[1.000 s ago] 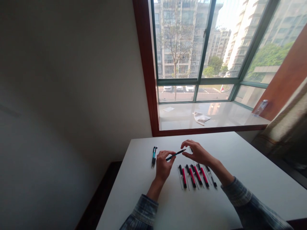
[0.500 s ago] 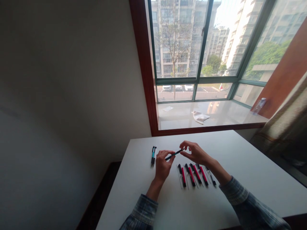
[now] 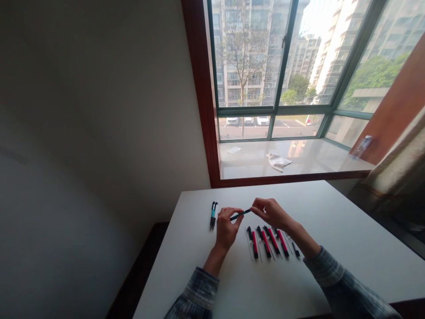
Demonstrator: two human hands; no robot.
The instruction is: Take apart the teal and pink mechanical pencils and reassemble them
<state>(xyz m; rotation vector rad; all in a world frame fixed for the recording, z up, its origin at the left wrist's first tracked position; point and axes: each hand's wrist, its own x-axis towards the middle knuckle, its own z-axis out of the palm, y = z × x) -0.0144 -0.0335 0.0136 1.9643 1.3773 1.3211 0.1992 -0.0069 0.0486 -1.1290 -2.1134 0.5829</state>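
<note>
Nearest, sleeves [image 3: 202,285]: plaid cuffs, one per forearm, above the white table [image 3: 172,266].
Red barrels [image 3: 273,241]: four, slanted side by side on the table, black parts and thin white rods [image 3: 259,247] beside them; status, apparently separated sets.
Left hand [image 3: 227,226]: thumb and forefinger pinched around the held pen [image 3: 237,215].
Right hand [image 3: 269,212]: thumb and forefinger closed, apparently on the pen's pointed end.
Held pen: above the table, between both hands; status, seemingly mid-step; whether a part is coming off or going on cannot be told.
Pen pair [image 3: 213,215]: lying on the table, left of the left hand; status, apparently whole, not being worked.
Sill [image 3: 308,160]: cloth [image 3: 278,162] and clear bottle [image 3: 361,147].
</note>
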